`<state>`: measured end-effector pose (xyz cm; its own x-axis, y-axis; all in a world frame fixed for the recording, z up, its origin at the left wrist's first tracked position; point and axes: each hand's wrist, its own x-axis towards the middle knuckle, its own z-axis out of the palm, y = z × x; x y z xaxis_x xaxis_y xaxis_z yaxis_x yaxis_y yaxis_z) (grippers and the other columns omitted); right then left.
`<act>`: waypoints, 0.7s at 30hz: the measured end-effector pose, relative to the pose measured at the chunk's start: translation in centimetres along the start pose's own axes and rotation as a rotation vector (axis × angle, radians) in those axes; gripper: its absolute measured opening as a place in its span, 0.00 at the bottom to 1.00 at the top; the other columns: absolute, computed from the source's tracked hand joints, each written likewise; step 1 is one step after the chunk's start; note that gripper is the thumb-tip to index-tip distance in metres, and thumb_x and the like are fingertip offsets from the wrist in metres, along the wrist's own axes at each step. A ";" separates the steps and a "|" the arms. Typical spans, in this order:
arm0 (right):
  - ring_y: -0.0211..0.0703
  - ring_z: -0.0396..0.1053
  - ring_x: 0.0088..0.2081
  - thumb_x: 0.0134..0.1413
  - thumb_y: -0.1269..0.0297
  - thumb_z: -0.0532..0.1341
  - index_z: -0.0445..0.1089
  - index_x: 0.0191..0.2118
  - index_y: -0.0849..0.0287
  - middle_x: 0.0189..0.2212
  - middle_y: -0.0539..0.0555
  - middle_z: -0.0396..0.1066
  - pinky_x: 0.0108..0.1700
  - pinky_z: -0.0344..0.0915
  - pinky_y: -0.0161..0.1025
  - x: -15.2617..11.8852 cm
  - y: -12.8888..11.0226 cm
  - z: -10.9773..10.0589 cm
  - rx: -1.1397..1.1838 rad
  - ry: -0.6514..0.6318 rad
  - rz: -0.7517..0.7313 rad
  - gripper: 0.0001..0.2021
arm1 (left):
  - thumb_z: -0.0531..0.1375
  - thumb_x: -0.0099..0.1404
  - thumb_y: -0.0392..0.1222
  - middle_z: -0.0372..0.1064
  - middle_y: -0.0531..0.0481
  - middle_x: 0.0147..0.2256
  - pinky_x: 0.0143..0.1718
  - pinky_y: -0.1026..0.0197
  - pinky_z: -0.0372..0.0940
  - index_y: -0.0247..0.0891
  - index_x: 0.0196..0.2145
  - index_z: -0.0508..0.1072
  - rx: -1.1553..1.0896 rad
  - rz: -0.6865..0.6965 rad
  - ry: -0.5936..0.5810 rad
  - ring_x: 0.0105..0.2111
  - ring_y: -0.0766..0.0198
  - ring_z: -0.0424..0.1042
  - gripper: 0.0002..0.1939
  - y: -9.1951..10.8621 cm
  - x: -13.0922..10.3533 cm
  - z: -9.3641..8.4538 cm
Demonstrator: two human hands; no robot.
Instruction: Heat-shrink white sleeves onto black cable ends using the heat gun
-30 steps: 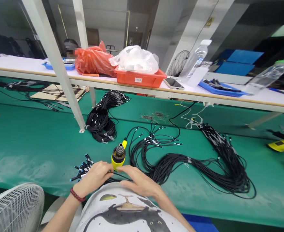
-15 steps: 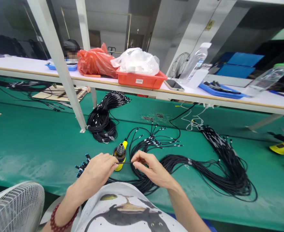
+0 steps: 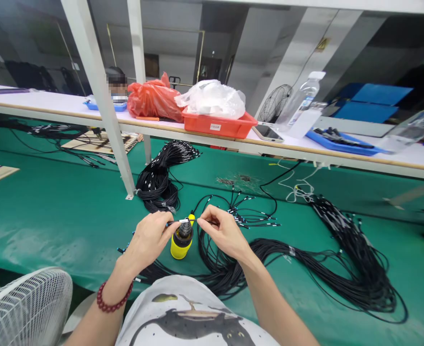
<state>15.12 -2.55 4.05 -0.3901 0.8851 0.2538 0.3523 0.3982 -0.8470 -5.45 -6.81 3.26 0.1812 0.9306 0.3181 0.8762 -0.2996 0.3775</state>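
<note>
My left hand [image 3: 152, 235] pinches one end of a thin black cable [image 3: 192, 220] that carries a white label. My right hand [image 3: 223, 230] grips the same cable a short way to the right, so it runs level between my fingertips. Just beneath and behind it stands a yellow tool [image 3: 180, 250] with a dark stepped nozzle pointing up. A large bundle of black cables [image 3: 269, 247] curves around to the right of the tool, and some cable ends show beside my left wrist.
Another cable coil [image 3: 156, 185] lies by the shelf post [image 3: 106, 105]. The shelf [image 3: 154, 126] above holds a red tray [image 3: 219, 126], a phone [image 3: 268, 133], bottles and a blue tray [image 3: 342, 144]. A white fan [image 3: 28, 305] stands at lower left; a person's head shows behind the shelf.
Both hands have risen with the cable, now over the tool's nozzle. A white label shows on the cable between them. The view has shifted slightly left.
</note>
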 end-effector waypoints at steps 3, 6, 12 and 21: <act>0.35 0.59 0.25 0.54 0.63 0.58 0.64 0.27 0.59 0.23 0.47 0.65 0.26 0.55 0.32 0.2 0.2 0.3 -0.029 0.009 0.013 0.08 | 0.50 0.69 0.53 0.57 0.57 0.21 0.27 0.62 0.49 0.39 0.24 0.59 -0.094 -0.071 -0.019 0.24 0.66 0.57 0.19 -0.1 0.3 0.5; 0.35 0.59 0.25 0.54 0.63 0.58 0.65 0.27 0.59 0.23 0.47 0.66 0.26 0.54 0.32 0.3 0.2 0.5 -0.041 -0.009 0.016 0.07 | 0.49 0.69 0.53 0.54 0.58 0.20 0.26 0.62 0.47 0.40 0.23 0.57 -0.188 -0.072 -0.054 0.23 0.67 0.53 0.20 0.0 0.4 0.7; 0.35 0.61 0.25 0.53 0.62 0.58 0.64 0.25 0.58 0.22 0.47 0.65 0.26 0.56 0.31 0.5 0.8 0.9 -0.052 0.031 0.041 0.09 | 0.44 0.71 0.51 0.57 0.57 0.22 0.28 0.62 0.49 0.40 0.24 0.57 -0.344 -0.077 -0.069 0.24 0.67 0.55 0.19 -0.2 0.7 0.8; 0.34 0.56 0.21 0.49 0.60 0.60 0.60 0.21 0.57 0.18 0.45 0.61 0.24 0.55 0.31 1.3 2.4 1.7 -0.144 0.109 0.086 0.12 | 0.47 0.69 0.51 0.58 0.57 0.21 0.28 0.63 0.50 0.39 0.24 0.60 -0.392 -0.105 -0.027 0.24 0.67 0.56 0.19 -1.1 1.4 2.5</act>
<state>14.06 -0.87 1.56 -0.2614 0.9351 0.2395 0.5016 0.3435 -0.7939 -5.05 -4.69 1.12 0.1156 0.9641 0.2389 0.6545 -0.2549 0.7118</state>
